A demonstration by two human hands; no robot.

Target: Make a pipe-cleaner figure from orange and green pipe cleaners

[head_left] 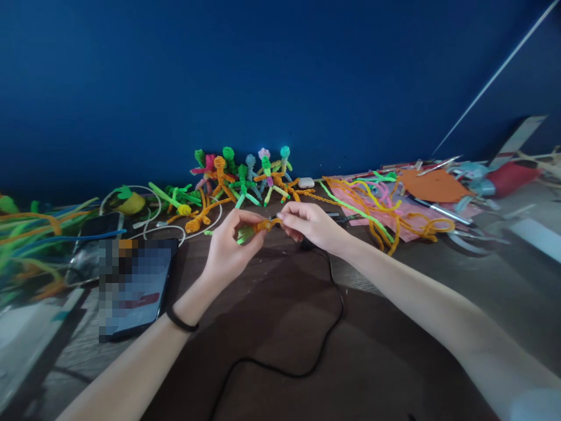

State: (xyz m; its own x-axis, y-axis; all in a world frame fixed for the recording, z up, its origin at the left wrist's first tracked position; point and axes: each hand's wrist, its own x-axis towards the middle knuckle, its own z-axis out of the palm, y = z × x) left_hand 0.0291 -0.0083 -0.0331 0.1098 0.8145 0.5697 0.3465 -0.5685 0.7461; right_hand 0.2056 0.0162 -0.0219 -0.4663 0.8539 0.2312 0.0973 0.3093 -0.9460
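My left hand (230,245) is closed around a small orange and green pipe-cleaner figure (262,226), its orange coil showing at the fingertips. Pinched between the thumb and finger of my right hand (309,223) is the thin orange end that sticks out of that coil. The palm side of the figure is partly hidden by my left fingers. Just beyond my hands stands a group of finished-looking pipe-cleaner figures (243,184) in green, orange, pink and blue, against the wall.
A tablet-like device (164,292) and a phone (99,234) lie at left, near loose pipe cleaners (30,225). A black cable (324,351) crosses the table. At right are orange pipe cleaners (429,225), pink sheets (350,196) and an orange sheet (432,186). A white earbud case (305,183) sits behind.
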